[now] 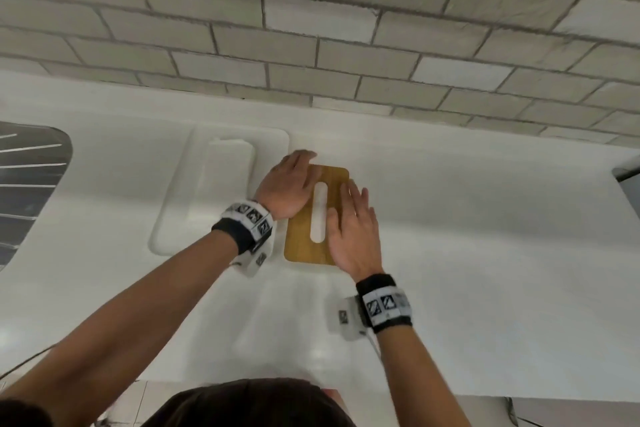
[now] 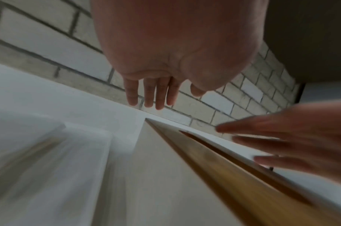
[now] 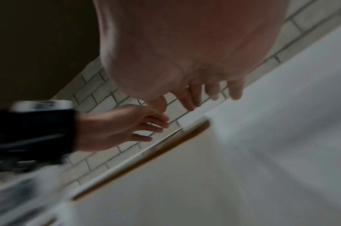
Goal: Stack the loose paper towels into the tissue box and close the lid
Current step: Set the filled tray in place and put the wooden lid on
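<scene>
A wooden lid (image 1: 301, 239) with a long slot (image 1: 319, 215) lies flat on the white tissue box (image 2: 156, 175) on the counter. White shows through the slot. My left hand (image 1: 287, 184) is spread over the lid's far left corner, fingers straight. My right hand (image 1: 349, 232) is flat over the lid's right side. In the left wrist view my left hand (image 2: 152, 91) hangs above the lid (image 2: 223, 168), with my right hand (image 2: 301, 137) level with it. The right wrist view shows my right hand (image 3: 214, 88) and left hand (image 3: 123, 126) above the lid's edge (image 3: 146, 152). I see no loose towels.
A white moulded recess (image 1: 214, 184) lies in the counter left of the box. A ribbed metal surface (image 1: 27, 184) sits at the far left edge. A tiled wall (image 1: 311, 28) runs behind. A dark object (image 1: 628, 184) is at the right edge.
</scene>
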Demonstrator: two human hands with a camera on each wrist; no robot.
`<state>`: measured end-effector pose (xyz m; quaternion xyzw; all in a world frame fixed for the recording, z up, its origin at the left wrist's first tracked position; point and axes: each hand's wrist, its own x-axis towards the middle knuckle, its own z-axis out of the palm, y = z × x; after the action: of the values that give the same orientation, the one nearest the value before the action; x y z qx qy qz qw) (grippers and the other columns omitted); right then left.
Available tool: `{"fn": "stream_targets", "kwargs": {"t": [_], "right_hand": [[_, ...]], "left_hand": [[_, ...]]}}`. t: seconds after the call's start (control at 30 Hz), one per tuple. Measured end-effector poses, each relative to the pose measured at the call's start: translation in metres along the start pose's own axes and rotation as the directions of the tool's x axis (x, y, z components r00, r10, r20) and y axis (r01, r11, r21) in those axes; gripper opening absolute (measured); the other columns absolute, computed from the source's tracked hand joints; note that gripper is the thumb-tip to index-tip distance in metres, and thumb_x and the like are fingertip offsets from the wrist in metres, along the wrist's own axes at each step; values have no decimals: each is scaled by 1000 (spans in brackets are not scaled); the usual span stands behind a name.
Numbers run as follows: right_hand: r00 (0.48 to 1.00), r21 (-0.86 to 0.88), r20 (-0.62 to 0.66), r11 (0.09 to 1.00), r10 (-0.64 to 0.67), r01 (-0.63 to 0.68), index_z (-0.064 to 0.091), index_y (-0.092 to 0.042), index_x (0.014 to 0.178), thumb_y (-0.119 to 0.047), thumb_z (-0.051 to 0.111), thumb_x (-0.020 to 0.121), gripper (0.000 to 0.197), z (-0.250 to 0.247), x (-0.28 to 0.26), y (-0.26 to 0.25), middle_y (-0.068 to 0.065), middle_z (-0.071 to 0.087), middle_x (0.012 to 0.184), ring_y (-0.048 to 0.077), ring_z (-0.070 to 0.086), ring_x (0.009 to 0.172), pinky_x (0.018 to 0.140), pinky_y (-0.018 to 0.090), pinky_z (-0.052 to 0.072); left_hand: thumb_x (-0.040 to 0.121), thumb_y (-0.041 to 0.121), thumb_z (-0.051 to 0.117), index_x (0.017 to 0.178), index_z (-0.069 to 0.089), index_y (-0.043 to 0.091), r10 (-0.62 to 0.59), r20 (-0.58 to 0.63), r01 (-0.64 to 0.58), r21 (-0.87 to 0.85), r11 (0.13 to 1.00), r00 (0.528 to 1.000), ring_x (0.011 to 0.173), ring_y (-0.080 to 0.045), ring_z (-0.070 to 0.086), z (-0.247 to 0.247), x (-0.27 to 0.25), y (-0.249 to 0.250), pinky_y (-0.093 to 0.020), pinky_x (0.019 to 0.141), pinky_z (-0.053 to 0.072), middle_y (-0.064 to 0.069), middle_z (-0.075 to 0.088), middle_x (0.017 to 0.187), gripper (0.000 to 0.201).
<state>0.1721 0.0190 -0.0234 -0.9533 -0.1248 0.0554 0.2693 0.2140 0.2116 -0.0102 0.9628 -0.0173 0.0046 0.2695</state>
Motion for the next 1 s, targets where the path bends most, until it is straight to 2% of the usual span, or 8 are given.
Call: {"fn": "stream_targets", "kwargs": {"t": [0.1,0.2,0.4,0.5,0.6,0.67,0.77,1.0], "right_hand": [[983,-85,136,987,-126,138,11,-20,173,-39,26,115,62,-7,37,18,-7,1,181,20,0,167,135,51,12],[961,-144,240,974,-140,177,-6,-25,172,-49,15,115,66,-1,54,25,-15,-14,179,12,-9,166,135,48,3],[960,-222,257,960,-111,171,-11,-27,171,-55,6,113,67,3,59,26,-16,-18,177,15,-16,165,133,54,-9],[963,-178,175,956,-204,235,29,-26,169,-50,28,113,60,0,53,17,-7,16,179,22,6,167,134,55,9],[958,-113,-16,953,-286,282,75,-25,125,-39,63,99,32,4,37,4,-6,60,140,25,50,128,104,49,46],[969,-107,-49,966,-242,236,80,-28,111,-38,70,94,22,5,33,1,-7,60,123,23,48,111,91,44,47],[983,-98,-4,978,-185,183,82,-29,105,-38,75,92,17,5,35,0,-6,58,116,23,48,112,89,42,43],[993,-149,46,982,-112,117,78,-27,88,-32,73,93,9,14,43,-6,-5,60,108,22,47,115,83,42,36]], "left_hand": [[115,38,23,158,39,-3,163,-36,-157,120,980,986,158,-40,33,28,-35,-6,-52,124,38,-24,35,168,62],[109,44,9,168,15,2,69,-11,-68,82,994,998,166,-25,4,46,-50,-6,-40,130,17,-13,7,178,73],[114,26,13,164,23,-7,133,-34,-131,70,989,991,166,-29,5,55,-48,-18,-46,133,20,-20,17,175,61],[114,23,18,164,25,-5,112,-40,-112,-1,994,993,166,-24,5,55,-47,-17,-41,134,16,-15,17,176,58],[113,20,14,163,23,-10,158,-52,-158,3,987,986,166,-27,3,56,-47,-19,-39,135,12,-19,17,175,58],[112,20,14,163,22,-9,148,-80,-150,-23,988,986,166,-26,3,57,-47,-18,-32,135,6,-18,17,175,59],[113,18,21,164,24,-5,111,-113,-124,-114,986,987,165,-21,4,55,-47,-15,-21,132,0,-11,16,176,56],[113,20,21,161,29,-9,168,-147,-181,-82,980,975,165,-26,10,58,-46,-19,-22,132,1,-17,22,174,58]]}}
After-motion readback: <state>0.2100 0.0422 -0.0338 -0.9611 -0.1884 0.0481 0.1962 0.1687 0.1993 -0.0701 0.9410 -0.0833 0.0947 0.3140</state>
